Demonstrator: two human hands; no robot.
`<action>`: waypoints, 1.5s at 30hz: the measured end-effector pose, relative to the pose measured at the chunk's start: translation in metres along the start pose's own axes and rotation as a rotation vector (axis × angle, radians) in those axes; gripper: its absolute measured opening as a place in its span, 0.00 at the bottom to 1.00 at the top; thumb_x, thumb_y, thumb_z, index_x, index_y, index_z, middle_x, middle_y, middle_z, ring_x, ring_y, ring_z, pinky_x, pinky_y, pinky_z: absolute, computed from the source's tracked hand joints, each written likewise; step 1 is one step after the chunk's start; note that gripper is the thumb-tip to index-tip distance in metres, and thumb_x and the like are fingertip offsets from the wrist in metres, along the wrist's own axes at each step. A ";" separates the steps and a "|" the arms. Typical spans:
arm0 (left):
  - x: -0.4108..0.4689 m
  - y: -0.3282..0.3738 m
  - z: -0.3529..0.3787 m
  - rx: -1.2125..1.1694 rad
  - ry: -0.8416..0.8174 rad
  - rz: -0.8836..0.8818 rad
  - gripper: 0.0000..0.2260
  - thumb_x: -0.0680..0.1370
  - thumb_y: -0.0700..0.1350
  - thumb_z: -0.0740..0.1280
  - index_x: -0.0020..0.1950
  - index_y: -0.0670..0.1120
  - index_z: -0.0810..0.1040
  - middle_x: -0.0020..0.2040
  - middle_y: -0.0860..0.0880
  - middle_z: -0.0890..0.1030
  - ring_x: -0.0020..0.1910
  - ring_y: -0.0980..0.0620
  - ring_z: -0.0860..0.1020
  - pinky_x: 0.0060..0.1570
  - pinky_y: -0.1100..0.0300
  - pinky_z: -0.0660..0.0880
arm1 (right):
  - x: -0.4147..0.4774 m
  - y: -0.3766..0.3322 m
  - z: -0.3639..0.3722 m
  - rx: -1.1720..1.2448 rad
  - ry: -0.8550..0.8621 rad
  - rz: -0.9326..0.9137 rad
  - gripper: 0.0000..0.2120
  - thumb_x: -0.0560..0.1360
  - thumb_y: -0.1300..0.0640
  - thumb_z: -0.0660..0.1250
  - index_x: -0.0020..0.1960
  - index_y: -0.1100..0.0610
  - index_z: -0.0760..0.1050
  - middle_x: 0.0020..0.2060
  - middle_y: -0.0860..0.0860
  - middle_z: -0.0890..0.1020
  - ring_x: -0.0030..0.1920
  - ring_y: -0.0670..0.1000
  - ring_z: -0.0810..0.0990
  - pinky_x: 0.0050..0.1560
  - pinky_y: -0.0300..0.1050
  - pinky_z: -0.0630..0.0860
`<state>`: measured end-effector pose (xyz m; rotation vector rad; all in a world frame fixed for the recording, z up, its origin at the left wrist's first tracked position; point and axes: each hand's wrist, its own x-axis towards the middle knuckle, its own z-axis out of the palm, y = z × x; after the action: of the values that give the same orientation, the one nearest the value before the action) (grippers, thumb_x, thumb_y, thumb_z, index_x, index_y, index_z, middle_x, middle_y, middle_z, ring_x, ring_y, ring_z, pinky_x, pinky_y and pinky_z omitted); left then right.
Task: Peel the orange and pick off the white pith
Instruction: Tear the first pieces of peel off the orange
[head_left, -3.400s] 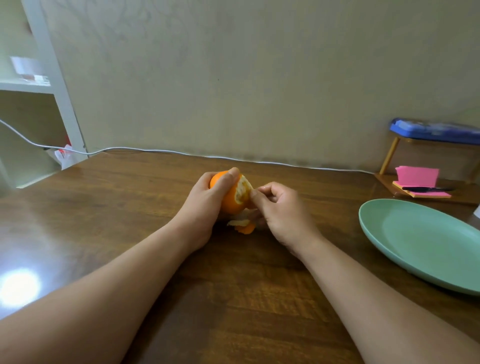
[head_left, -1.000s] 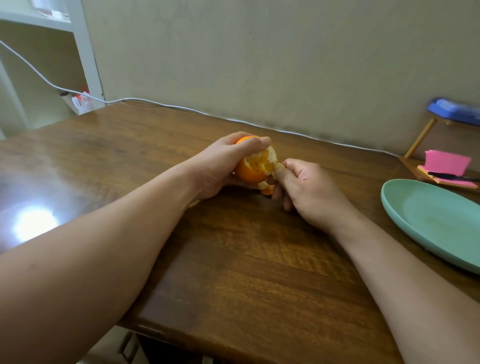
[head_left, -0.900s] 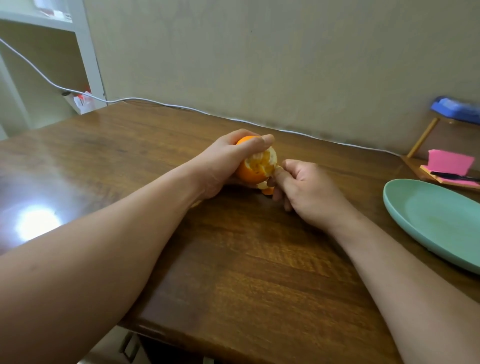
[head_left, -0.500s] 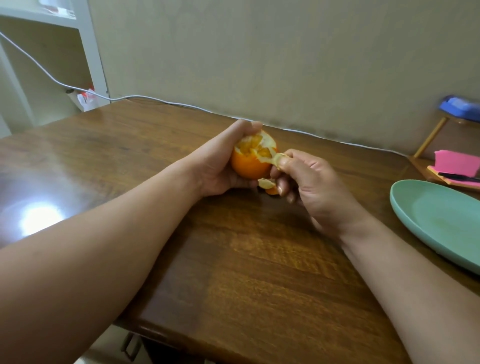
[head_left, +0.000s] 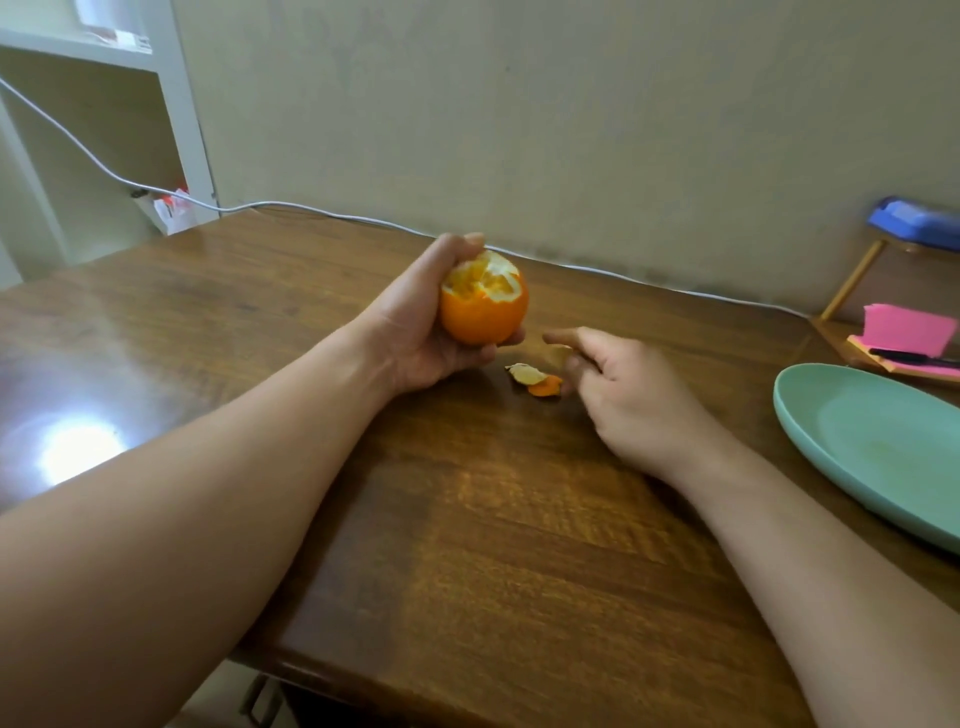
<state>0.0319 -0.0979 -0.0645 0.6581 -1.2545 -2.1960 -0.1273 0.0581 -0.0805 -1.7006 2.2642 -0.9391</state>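
Note:
My left hand grips the orange from the left and below, holding it just above the wooden table. The peel is torn away at the top, showing pale pith and orange flesh. Two small peel pieces lie on the table just right of and below the orange. My right hand is low beside them, apart from the orange, its thumb stretched left and its fingers loosely curled. It is blurred, and I cannot make out whether a scrap of peel sits in its fingers.
A green plate lies at the right edge of the table. Behind it stands a small wooden rack with pink notes and a blue object. A white cable runs along the wall. A white shelf stands far left.
My right hand has come off the orange's top and dropped to the table by the peel pieces. The left hand has tilted the orange so its opened top faces up.

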 end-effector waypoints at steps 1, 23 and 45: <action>-0.001 -0.001 0.002 0.030 -0.001 0.006 0.28 0.79 0.61 0.70 0.73 0.45 0.76 0.57 0.39 0.85 0.49 0.37 0.86 0.33 0.57 0.80 | 0.000 -0.004 0.001 -0.040 -0.005 -0.008 0.17 0.89 0.55 0.59 0.74 0.46 0.77 0.60 0.45 0.85 0.45 0.39 0.77 0.46 0.39 0.73; -0.004 -0.008 0.018 0.373 -0.025 0.086 0.17 0.82 0.58 0.69 0.61 0.46 0.80 0.47 0.44 0.86 0.40 0.47 0.86 0.32 0.57 0.81 | -0.004 -0.014 -0.006 -0.102 0.362 -0.276 0.05 0.82 0.49 0.72 0.52 0.51 0.83 0.39 0.45 0.86 0.37 0.45 0.83 0.35 0.41 0.76; -0.008 -0.009 0.021 0.461 -0.036 0.171 0.12 0.82 0.54 0.69 0.59 0.47 0.80 0.45 0.46 0.85 0.41 0.47 0.84 0.34 0.55 0.79 | -0.003 -0.017 -0.002 -0.035 0.413 -0.254 0.07 0.78 0.56 0.74 0.43 0.51 0.78 0.34 0.46 0.82 0.35 0.47 0.81 0.34 0.50 0.78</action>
<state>0.0225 -0.0753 -0.0619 0.6550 -1.7885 -1.7981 -0.1141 0.0588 -0.0699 -1.9998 2.3435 -1.4302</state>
